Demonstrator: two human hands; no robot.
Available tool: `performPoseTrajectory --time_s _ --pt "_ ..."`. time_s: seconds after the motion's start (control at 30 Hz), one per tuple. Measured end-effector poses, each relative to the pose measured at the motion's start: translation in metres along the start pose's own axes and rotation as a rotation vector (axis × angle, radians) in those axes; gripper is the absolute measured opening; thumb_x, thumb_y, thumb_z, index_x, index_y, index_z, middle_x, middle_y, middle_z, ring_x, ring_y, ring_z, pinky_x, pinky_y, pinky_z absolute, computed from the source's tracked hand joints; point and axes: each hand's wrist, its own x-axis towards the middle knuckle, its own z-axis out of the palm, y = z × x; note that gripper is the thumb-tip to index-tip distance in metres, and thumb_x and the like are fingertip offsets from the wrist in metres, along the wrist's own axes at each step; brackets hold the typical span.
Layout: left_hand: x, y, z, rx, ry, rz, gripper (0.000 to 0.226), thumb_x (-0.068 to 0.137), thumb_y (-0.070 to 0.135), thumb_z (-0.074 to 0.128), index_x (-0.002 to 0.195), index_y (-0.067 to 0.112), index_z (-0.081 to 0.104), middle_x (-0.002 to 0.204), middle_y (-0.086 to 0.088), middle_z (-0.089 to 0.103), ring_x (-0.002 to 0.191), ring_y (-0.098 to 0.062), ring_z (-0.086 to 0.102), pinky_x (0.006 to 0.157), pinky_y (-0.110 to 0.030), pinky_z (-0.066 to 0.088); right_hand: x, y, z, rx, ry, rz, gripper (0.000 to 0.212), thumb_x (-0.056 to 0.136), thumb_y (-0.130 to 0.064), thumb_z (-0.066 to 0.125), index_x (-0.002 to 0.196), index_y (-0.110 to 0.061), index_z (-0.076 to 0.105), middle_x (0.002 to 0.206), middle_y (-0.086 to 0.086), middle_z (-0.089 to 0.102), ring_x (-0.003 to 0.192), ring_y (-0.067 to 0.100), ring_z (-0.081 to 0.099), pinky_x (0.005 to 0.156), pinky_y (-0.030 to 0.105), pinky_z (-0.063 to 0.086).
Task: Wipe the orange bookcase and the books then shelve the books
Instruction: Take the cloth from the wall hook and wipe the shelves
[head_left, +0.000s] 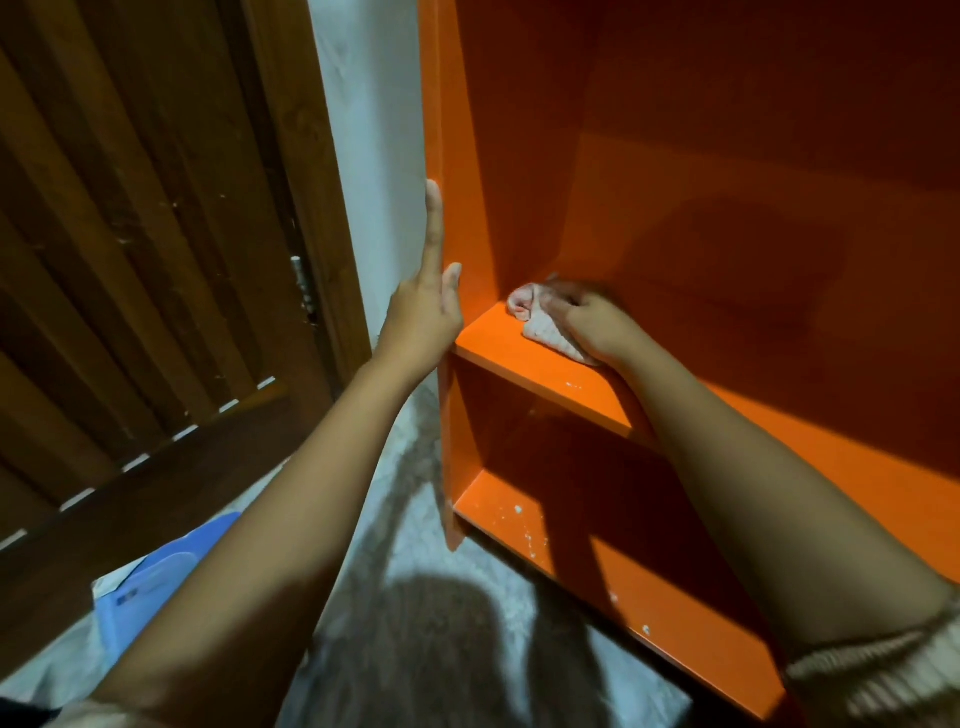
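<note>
Orange bookcase (727, 156): right grip (592, 322) clutches half-hidden cloth (540, 327); left grip (423, 317) flat against side.

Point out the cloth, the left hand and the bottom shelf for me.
cloth (540, 327): head view, bunched fabric near its left end.
left hand (423, 312): head view, back of the hand.
bottom shelf (493, 512): head view, bare front left corner.

A pale crumpled cloth (537, 325) lies on the orange shelf (545, 374), in its back left corner. The bottom shelf (613, 566) below carries scattered white specks (519, 512) near its front edge.
</note>
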Motion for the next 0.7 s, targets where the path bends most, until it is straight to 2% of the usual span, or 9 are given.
performPoseTrajectory --time_s 0.1,0.17,0.23,0.3,0.37,0.43,0.53,0.6,0.7 --pt "-0.001 -0.003 0.0 -0.021 0.006 0.027 0.063 0.099 0.035 0.027 0.134 0.05 -0.023 0.089 -0.024 0.063 0.061 -0.03 0.06 0.062 -0.051 0.054 0.004 -0.013 0.012 0.117 -0.136 -0.119 0.021 0.097 -0.03 0.046 0.083 -0.03 0.061 0.076 -0.01 0.057 0.069 0.01 0.051 0.065 0.03 0.039" --pt "0.0 -0.003 0.001 -0.031 0.014 0.027 0.064 0.1 0.035 0.028 0.131 0.054 -0.025 0.106 -0.024 0.062 0.072 -0.032 0.064 0.07 -0.051 0.056 0.003 -0.021 0.015 0.144 -0.19 -0.196 0.02 0.096 -0.025 0.049 0.085 -0.027 0.065 0.067 -0.013 0.053 0.061 0.007 0.046 0.061 0.028 0.034" --pt "-0.002 -0.003 0.003 -0.022 0.037 0.03 0.068 0.099 0.036 0.027 0.126 0.062 -0.03 0.109 -0.024 0.062 0.075 -0.032 0.064 0.072 -0.05 0.056 0.0 -0.024 0.016 0.146 -0.211 -0.224 0.018 0.095 -0.023 0.052 0.091 -0.023 0.069 0.067 -0.016 0.06 0.063 0.001 0.051 0.064 0.027 0.038" --pt "-0.004 -0.002 0.008 -0.013 0.07 0.017 0.066 0.098 0.039 0.026 0.124 0.066 -0.029 0.106 -0.022 0.062 0.073 -0.03 0.064 0.068 -0.046 0.056 -0.006 -0.027 0.018 0.175 -0.219 -0.238 0.018 0.09 -0.025 0.056 0.091 -0.018 0.072 0.082 -0.004 0.07 0.079 0.01 0.062 0.072 0.038 0.044" --pt "-0.007 0.001 0.013 -0.016 0.113 -0.004 0.063 0.097 0.04 0.024 0.134 0.055 -0.025 0.09 -0.019 0.061 0.061 -0.023 0.058 0.054 -0.038 0.051 -0.013 -0.028 0.019 0.222 -0.227 -0.24 0.018 0.084 -0.026 0.058 0.086 -0.018 0.073 0.09 0.01 0.072 0.089 0.017 0.064 0.082 0.045 0.048" --pt "-0.009 0.004 0.018 -0.026 0.164 -0.008 0.06 0.098 0.034 0.026 0.146 0.035 -0.012 0.089 -0.017 0.06 0.053 -0.011 0.045 0.048 -0.024 0.036 -0.026 -0.031 0.016 0.208 -0.258 -0.248 0.016 0.081 -0.025 0.057 0.078 -0.022 0.072 0.072 -0.008 0.069 0.072 0.001 0.058 0.069 0.03 0.045" --pt "-0.015 0.018 0.025 -0.077 0.248 -0.053 0.061 0.1 0.013 0.035 0.151 0.02 0.001 0.133 -0.018 0.048 0.071 -0.012 0.047 0.063 -0.014 0.04 -0.043 -0.03 0.009 0.165 -0.265 -0.264 0.03 0.081 -0.029 0.055 0.078 -0.002 0.067 0.063 -0.003 0.054 0.061 0.007 0.045 0.061 0.026 0.03" --pt "-0.024 0.028 0.031 -0.112 0.33 -0.114 0.065 0.095 -0.003 0.038 0.15 0.012 0.008 0.129 -0.017 0.043 0.079 -0.009 0.044 0.071 0.001 0.032 -0.056 -0.024 0.003 0.191 -0.267 -0.25 0.04 0.08 -0.032 0.056 0.081 0.008 0.062 0.067 0.01 0.047 0.064 0.017 0.039 0.063 0.031 0.027" --pt "-0.038 0.038 0.043 -0.142 0.428 -0.222 0.072 0.088 -0.01 0.042 0.15 0.015 0.016 0.115 -0.004 0.033 0.083 0.004 0.039 0.077 -0.002 0.031 -0.08 -0.015 -0.012 0.206 -0.274 -0.222 0.043 0.083 -0.033 0.059 0.077 0.01 0.058 0.062 0.005 0.046 0.06 0.014 0.038 0.064 0.031 0.027"
